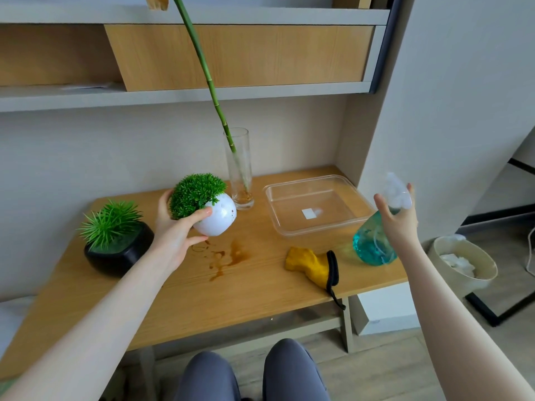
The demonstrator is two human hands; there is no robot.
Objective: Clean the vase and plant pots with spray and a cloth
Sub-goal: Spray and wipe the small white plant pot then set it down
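A person lifts a white plant pot (215,217) off a wooden desk (260,287) while reaching for a spray bottle (376,241).

The left hand (173,230) grips the round pot, thumb over its rim and fingers curled beneath; the pot is tilted, glossy white with small brownish spots, and tufted green foliage fills its top. The right hand (398,215), blurred, has its fingers spread loosely against the teal bottle's neck; whether it grips is unclear. Below the left fingers brown stains (228,257) mark the desk. A yellow cloth (309,264) lies between the hands, a glass vase (240,169) just beyond the pot.
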